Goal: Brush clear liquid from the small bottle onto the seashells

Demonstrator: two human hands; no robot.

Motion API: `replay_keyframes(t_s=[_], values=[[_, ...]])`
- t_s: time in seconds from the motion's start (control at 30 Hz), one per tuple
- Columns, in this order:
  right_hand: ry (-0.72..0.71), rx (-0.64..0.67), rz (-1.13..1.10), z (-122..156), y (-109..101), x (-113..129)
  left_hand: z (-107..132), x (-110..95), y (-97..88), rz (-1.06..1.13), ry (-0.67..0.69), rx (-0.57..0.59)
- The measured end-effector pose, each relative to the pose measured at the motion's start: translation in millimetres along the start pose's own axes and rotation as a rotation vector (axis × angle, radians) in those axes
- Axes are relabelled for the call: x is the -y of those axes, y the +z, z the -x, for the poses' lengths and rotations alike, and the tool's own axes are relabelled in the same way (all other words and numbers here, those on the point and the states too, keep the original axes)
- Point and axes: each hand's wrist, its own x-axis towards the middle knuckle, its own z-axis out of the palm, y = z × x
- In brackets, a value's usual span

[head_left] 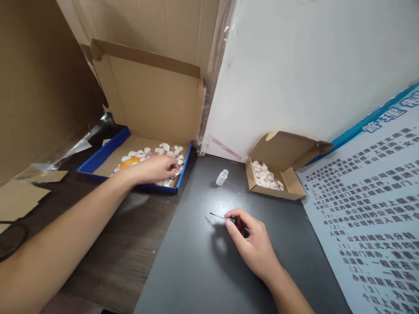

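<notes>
My left hand (160,168) reaches over the right part of the open blue-sided cardboard box (113,152). Its fingers are curled together among the white seashells (163,148); whatever they may grip is hidden. An orange piece (129,162) lies with the shells, left of the wrist. Above the grey tabletop, my right hand (250,237) pinches a brush cap (233,219) by its black top, and the thin brush points left. Beyond it a small clear glass bottle (221,177) stands uncapped on the table.
A smaller open cardboard box (275,193) with white shells stands at the back right. A white panel (294,65) rises behind the table (196,261). On the right is a printed sheet (369,209) with Chinese text. Flat cardboard pieces (22,198) lie at the far left.
</notes>
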Motion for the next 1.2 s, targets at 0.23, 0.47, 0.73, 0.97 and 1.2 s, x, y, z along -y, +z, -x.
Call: replay_keyframes(t_s=[0.23,0.47,0.73,0.97,1.2], values=[[-0.011,-0.009,0.008,-3,2,0,7,6,-8.2,0.161,-0.039,-0.069],[-0.011,-0.024,0.007,-3,0,-1,28,-40,-6.5,0.766,0.071,-0.03],[-0.026,-0.078,0.006,0,-3,1,39,-76,40.4,1.506,0.052,0.242],[-0.077,-0.128,0.042,3,-7,7,38,-74,53.9,1.686,-0.153,0.36],[-0.165,-0.151,0.047,7,-7,10,35,-74,57.4,1.598,-0.222,0.347]])
